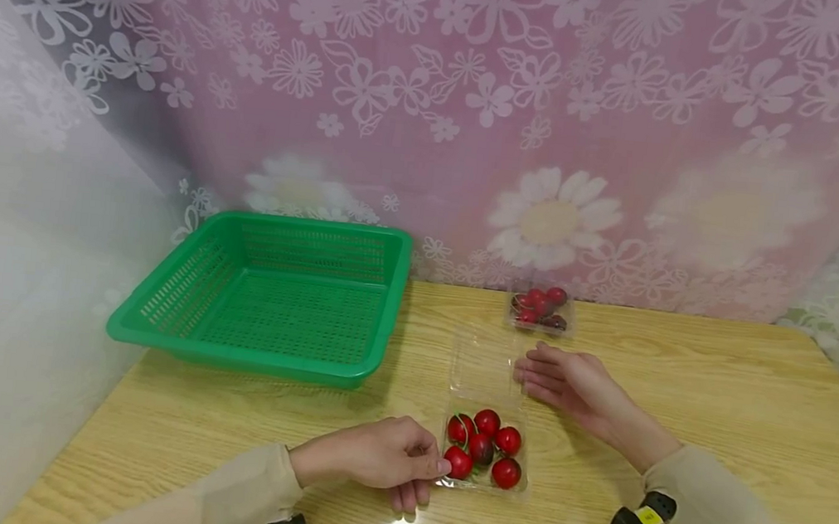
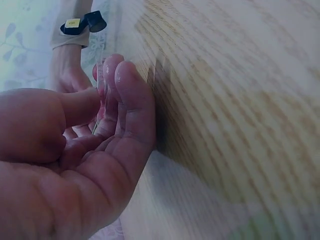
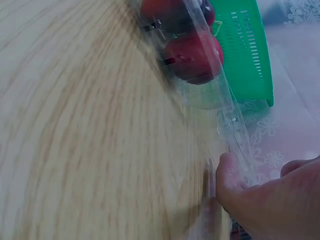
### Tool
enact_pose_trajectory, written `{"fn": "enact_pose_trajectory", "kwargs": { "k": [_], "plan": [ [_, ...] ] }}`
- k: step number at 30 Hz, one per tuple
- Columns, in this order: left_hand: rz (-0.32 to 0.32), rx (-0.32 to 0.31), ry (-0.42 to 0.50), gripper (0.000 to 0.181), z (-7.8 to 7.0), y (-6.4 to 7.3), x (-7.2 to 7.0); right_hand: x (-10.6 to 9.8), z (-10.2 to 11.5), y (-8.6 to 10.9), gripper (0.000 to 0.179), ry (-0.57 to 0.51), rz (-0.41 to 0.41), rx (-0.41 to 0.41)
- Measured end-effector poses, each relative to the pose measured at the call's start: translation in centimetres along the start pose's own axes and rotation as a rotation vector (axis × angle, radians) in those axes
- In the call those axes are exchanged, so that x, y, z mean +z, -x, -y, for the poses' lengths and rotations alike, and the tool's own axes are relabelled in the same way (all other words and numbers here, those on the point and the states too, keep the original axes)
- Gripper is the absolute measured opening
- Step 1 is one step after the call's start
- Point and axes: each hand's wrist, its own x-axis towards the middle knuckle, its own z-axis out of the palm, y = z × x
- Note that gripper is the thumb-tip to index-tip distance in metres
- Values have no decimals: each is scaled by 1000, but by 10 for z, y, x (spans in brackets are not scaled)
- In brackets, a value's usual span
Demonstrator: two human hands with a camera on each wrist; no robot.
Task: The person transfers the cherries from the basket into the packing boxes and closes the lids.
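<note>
A clear plastic box (image 1: 482, 484) with several red cherries (image 1: 506, 473) in it lies on the table, its transparent lid (image 1: 489, 364) folded back towards the far side. My left hand (image 1: 394, 462) pinches the box's near left corner between thumb and fingers; in the left wrist view the thumb (image 2: 80, 106) lies against the plastic. At the lid's right edge is my right hand (image 1: 576, 392), its fingers extended and side by side. The right wrist view shows the right thumb (image 3: 227, 175) right at the plastic edge.
A green slotted basket (image 1: 246, 362) stands at the back left of the wooden table (image 1: 680, 368). Behind the lid, near the table's far edge, is a second clear box with cherries (image 1: 538, 304). A flowered curtain (image 1: 431, 130) hangs behind the table.
</note>
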Motion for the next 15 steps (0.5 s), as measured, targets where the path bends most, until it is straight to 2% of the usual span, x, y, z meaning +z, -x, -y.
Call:
{"fn": "enact_pose_trajectory", "kwargs": {
  "k": [7,11,15],
  "plan": [
    [23,4,32,13,2,-1,1,3,2,1,68,11,-8,-34],
    [3,-4,36,11,2,-3,2,4,3,6,65,44,-22,-51],
    [-10,0,40,11,2,-4,1,6,4,12,71,111,-23,-101]
  ]
}}
